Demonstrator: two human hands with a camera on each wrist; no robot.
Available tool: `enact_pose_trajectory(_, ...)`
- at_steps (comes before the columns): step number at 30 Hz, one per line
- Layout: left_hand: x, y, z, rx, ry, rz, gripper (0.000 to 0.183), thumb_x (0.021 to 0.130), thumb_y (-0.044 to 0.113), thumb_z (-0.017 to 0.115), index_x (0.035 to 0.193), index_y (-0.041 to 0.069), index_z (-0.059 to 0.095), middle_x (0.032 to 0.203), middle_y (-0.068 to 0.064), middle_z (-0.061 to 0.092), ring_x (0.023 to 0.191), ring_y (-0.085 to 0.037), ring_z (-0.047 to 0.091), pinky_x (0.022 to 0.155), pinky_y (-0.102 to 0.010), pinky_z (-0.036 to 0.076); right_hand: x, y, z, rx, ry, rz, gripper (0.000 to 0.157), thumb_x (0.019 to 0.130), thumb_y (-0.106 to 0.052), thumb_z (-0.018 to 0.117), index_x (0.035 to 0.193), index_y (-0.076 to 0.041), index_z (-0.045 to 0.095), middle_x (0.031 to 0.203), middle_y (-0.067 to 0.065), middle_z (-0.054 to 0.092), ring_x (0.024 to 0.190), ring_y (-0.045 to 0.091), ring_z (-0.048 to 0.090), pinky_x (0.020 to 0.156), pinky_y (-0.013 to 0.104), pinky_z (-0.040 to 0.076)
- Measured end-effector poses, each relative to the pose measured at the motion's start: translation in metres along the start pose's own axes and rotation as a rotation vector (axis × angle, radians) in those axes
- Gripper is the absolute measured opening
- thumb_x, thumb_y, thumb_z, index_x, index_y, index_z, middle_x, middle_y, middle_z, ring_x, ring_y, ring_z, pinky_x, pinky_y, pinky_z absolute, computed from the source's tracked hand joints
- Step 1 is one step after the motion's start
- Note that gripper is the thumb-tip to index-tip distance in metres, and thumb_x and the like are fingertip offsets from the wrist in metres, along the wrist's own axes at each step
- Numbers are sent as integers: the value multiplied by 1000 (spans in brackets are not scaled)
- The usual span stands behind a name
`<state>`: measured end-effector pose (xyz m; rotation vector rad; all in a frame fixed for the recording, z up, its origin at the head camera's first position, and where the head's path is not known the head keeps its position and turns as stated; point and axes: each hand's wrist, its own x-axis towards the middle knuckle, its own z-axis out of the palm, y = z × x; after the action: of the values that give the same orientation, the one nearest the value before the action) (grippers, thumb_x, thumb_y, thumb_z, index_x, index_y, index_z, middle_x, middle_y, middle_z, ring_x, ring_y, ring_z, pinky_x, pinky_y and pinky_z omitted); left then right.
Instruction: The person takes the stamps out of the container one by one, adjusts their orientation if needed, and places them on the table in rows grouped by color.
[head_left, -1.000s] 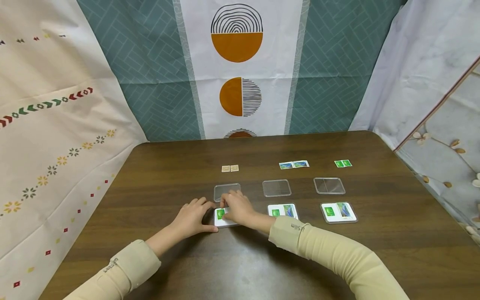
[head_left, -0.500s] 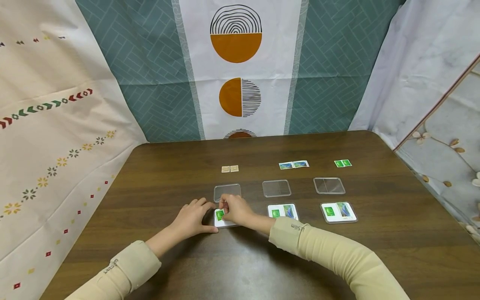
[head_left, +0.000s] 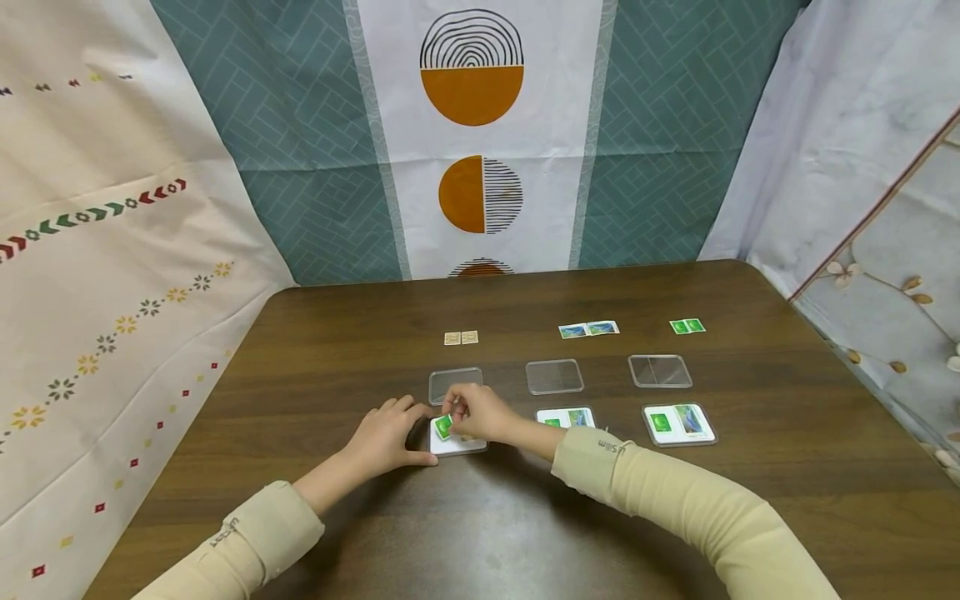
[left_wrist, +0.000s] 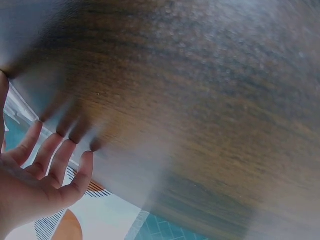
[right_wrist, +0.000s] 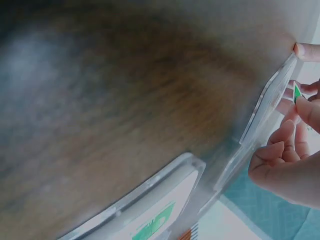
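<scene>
In the head view my left hand (head_left: 387, 433) holds the left end of a shallow clear plastic case (head_left: 459, 454) on the table, thumb at its near corner and forefinger at its far corner. Inside lies a white card, with a small tan stamp partly hidden by my other hand. Over the card's left part my right hand (head_left: 480, 412) pinches a small green stamp (head_left: 443, 427) between thumb and forefinger, tilted. The right wrist view shows that green stamp (right_wrist: 296, 92) at the fingertips, with the case (right_wrist: 270, 95) beside it.
Two more cases, a middle one (head_left: 564, 417) and a right one (head_left: 678, 425), hold white cards with green and blue stamps. Behind stand clear lids (head_left: 553, 377), (head_left: 660, 372), (head_left: 442, 385). Farther back lie paired tan stamps (head_left: 461, 337), blue stamps (head_left: 588, 329) and green stamps (head_left: 687, 326).
My right hand has drawn slightly back to the right, and the green stamp, flatter on the card before, is now tilted at the fingertips. The left hand keeps its place.
</scene>
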<state>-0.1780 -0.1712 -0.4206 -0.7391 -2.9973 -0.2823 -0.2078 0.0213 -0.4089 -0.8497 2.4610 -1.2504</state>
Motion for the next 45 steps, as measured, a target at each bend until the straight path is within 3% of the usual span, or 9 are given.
enact_pose_trajectory(11, 1, -1, 0, 1, -3, -5, 64, 62, 53, 80, 111, 14, 64, 97, -3, 60, 92, -26, 59, 68, -45, 49, -6, 6, -2, 31, -51, -28, 19, 76, 6, 70, 91, 0, 59, 66, 5, 57, 53, 3, 41, 50, 13, 34)
enact_pose_trajectory(31, 2, -1, 0, 3, -10, -16, 64, 61, 51, 82, 109, 13, 64, 96, -2, 60, 92, -26, 59, 67, -45, 48, -18, 15, -17, 67, -9, -35, 18, 76, 4, 69, 91, 1, 61, 67, 12, 63, 57, 2, 45, 55, 15, 37)
enact_pose_trajectory(40, 1, 0, 0, 0, -12, -18, 64, 61, 51, 82, 110, 13, 64, 96, -3, 60, 92, -26, 59, 68, -45, 49, -26, 19, -24, 70, -12, -8, 17, 80, 2, 68, 95, 1, 61, 68, 7, 61, 60, 4, 46, 57, 16, 40)
enact_pose_trajectory(45, 2, 0, 0, 0, -20, -25, 65, 61, 51, 82, 111, 13, 64, 97, -3, 60, 92, -26, 59, 69, -45, 49, -29, 23, -27, 63, -6, -43, 17, 80, 0, 69, 95, 2, 61, 68, 10, 62, 59, 3, 46, 57, 17, 40)
